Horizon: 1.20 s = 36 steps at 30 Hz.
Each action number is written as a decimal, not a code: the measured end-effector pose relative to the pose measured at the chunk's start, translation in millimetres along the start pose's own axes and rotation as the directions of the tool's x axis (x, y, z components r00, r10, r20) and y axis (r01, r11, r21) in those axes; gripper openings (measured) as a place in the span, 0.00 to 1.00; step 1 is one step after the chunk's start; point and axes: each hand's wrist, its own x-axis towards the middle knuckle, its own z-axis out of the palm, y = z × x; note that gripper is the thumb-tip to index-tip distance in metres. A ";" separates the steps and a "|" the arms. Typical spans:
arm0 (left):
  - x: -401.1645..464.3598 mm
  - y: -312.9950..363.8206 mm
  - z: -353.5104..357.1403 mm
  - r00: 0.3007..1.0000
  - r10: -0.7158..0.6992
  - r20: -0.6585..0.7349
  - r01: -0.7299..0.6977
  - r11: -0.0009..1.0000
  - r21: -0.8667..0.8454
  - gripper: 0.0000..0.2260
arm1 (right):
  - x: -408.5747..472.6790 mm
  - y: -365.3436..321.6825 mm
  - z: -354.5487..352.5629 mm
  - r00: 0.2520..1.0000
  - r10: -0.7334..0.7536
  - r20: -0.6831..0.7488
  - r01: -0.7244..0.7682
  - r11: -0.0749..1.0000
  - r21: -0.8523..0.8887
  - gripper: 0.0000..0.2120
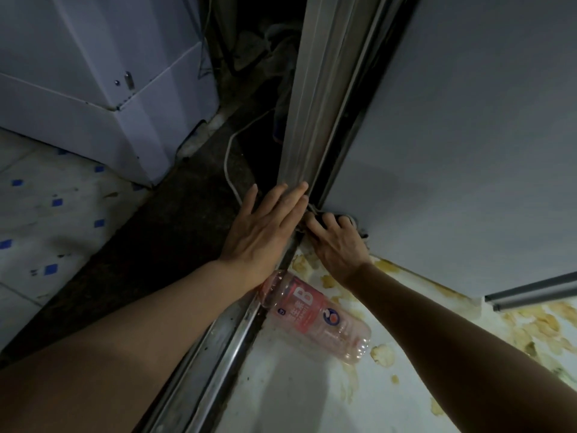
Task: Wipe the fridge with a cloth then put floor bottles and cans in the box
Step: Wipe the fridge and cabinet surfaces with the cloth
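Note:
The grey fridge (462,151) fills the right side, its bottom corner near the picture's middle. My right hand (335,242) grips a dark cloth (359,226) and presses it against that bottom corner, just above the floor. My left hand (265,226) lies flat with straight fingers against the foot of a metal door frame (312,104) beside the fridge. An empty clear plastic bottle (315,314) with a pink label lies on its side on the floor, between my forearms and against the metal floor track (215,354).
A white appliance (103,82) stands at the upper left on blue-dotted tiles. A white cable (229,157) runs through the dark gap behind the frame. The white floor (296,395) by the fridge carries yellowish stains.

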 end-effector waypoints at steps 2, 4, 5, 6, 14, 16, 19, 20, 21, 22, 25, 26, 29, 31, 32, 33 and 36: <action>-0.3 0.2 0.6 1.000 -0.008 0.013 0.008 1.000 0.005 0.34 | -3.3 2.5 2.5 0.999 -0.037 0.016 0.037 0.999 -0.008 0.27; -0.3 4.1 1.9 1.000 -0.009 0.027 0.009 1.000 0.008 0.34 | -9.9 5.5 6.3 0.998 -0.059 0.038 0.059 0.998 0.015 0.32; 0.2 6.9 2.1 0.999 -0.007 0.033 0.007 1.000 0.009 0.35 | -12.8 5.8 8.0 0.998 -0.052 0.038 0.051 0.999 0.020 0.34; 0.7 9.8 1.7 0.999 0.000 0.039 -0.001 1.000 0.011 0.36 | -15.2 5.9 9.2 0.999 -0.040 0.034 0.040 0.999 0.022 0.35; 13.8 21.8 -9.0 0.988 0.130 -0.088 -0.123 0.989 0.082 0.31 | -27.7 11.3 15.7 1.000 -0.008 0.021 0.006 0.998 0.064 0.25; 18.7 23.6 -9.4 0.976 0.164 -0.142 -0.151 0.983 0.101 0.32 | -45.7 19.1 24.6 0.999 -0.018 0.050 0.015 0.998 0.060 0.24; 23.9 26.6 -9.6 0.964 0.189 -0.188 -0.164 0.977 0.138 0.32 | -71.9 28.2 31.6 0.997 0.005 0.079 -0.008 1.000 0.030 0.25; 25.2 27.7 -9.9 0.962 0.194 -0.192 -0.168 0.975 0.143 0.32 | -73.3 27.1 30.8 0.995 0.024 0.093 -0.028 0.999 0.035 0.25; 26.5 28.6 -10.2 0.961 0.201 -0.189 -0.175 0.974 0.145 0.31 | -70.2 23.9 29.1 0.993 0.041 0.109 -0.048 0.997 0.063 0.25; 27.9 29.8 -10.3 0.961 0.209 -0.181 -0.184 0.973 0.142 0.31 | -64.6 19.7 26.9 0.993 0.055 0.106 -0.065 0.994 0.092 0.25; 31.1 30.5 -7.1 0.969 0.208 -0.132 -0.188 0.971 0.149 0.30 | -45.7 11.5 17.9 0.998 0.060 0.034 -0.064 0.992 0.112 0.23; 31.7 29.4 -4.8 0.969 0.211 -0.127 -0.190 0.968 0.163 0.30 | -41.4 10.1 16.5 0.998 0.059 0.015 -0.061 0.992 0.113 0.22; 32.2 27.4 2.6 0.965 0.218 -0.150 -0.189 0.965 0.184 0.28 | -34.5 6.6 18.0 0.999 0.045 -0.004 -0.044 0.993 0.106 0.23; 33.1 29.1 5.7 0.960 0.218 -0.178 -0.183 0.964 0.192 0.27 | -34.0 9.2 19.4 0.999 0.032 -0.022 -0.029 0.994 0.103 0.24; 33.5 30.4 6.7 0.960 0.216 -0.176 -0.182 0.965 0.190 0.28 | -37.0 12.3 20.3 0.999 0.030 -0.025 -0.027 0.994 0.110 0.27; 33.7 31.5 6.8 0.963 0.211 -0.168 -0.179 0.966 0.185 0.29 | -42.2 15.3 22.9 0.999 0.028 -0.021 -0.026 0.994 0.109 0.28; 33.2 34.1 3.8 0.971 0.184 -0.152 -0.156 0.971 0.181 0.32 | -64.8 25.5 37.6 0.999 0.027 -0.018 -0.025 0.997 0.071 0.25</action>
